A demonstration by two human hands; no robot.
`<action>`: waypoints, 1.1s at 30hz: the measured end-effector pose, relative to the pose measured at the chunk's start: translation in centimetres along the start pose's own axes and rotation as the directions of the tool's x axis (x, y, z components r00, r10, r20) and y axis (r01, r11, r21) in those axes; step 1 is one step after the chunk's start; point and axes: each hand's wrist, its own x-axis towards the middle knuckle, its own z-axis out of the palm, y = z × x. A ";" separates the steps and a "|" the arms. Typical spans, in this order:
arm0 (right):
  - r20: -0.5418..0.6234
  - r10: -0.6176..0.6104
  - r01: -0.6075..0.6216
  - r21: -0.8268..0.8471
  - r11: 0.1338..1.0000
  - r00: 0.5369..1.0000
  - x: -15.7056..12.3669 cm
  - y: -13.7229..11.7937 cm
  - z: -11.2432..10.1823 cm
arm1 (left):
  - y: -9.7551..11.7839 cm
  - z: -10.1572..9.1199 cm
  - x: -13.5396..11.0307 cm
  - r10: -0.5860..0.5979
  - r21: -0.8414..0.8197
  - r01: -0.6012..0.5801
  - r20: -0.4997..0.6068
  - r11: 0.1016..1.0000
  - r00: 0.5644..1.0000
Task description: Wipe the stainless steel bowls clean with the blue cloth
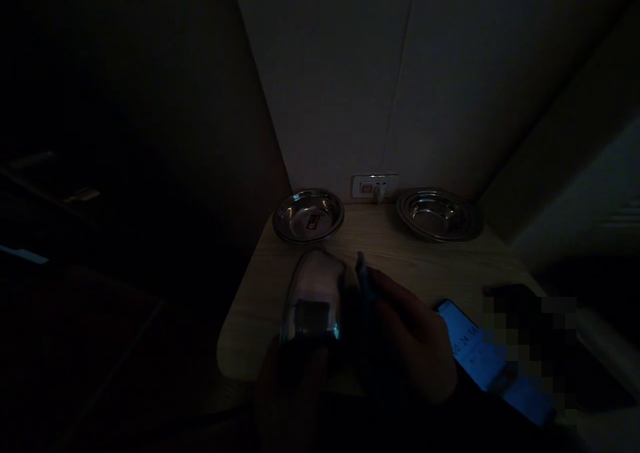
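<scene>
A shiny metal bowl (316,296) is tipped on its side, its rounded outside facing right. My left hand (295,379), dim at the bottom, is closed round its lower part. Just to the right of the bowl, my right hand (415,336) is closed on a thin, soft piece that looks like a cloth (364,276); its pale tip sticks up past the fingers. A narrow dark gap shows between cloth and bowl. Most of the cloth and the left fingertips are lost in shadow.
The light wooden table (260,286) carries metal bowls (309,219) at the back left, one with a label inside, and stacked metal dishes (437,216) at the back right. A lit phone (470,346) lies near my right wrist. A wall socket (367,187) holds a plug.
</scene>
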 end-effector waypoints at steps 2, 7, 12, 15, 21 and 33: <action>0.023 -0.075 0.077 -0.053 0.996 0.997 -0.3 -0.4 0.1 | 0.1 0.0 0.3 -0.009 -0.025 0.010 0.055 1.000 0.998; 0.168 -0.374 0.403 -0.201 0.893 0.912 -1.7 -1.8 0.3 | -0.6 -0.4 1.5 -0.017 -0.015 0.019 0.140 1.000 0.990; 0.261 -0.525 0.586 -0.356 0.728 0.810 -0.7 -2.4 0.6 | -0.7 -0.6 1.6 -0.009 -0.046 0.022 0.271 0.999 0.963; 0.254 -0.491 0.553 -0.355 0.753 0.833 1.1 -2.0 0.8 | -0.3 -0.7 1.4 -0.037 -0.006 0.040 0.250 0.999 0.968; 0.263 -0.505 0.569 -0.382 0.728 0.822 0.4 -2.1 1.0 | -0.8 -0.2 1.2 -0.018 -0.066 0.035 0.243 0.997 0.970; 0.397 -0.566 0.691 -0.426 0.584 0.723 1.3 -3.5 0.0 | 0.9 0.1 0.8 0.024 -0.008 -0.023 0.285 1.000 0.958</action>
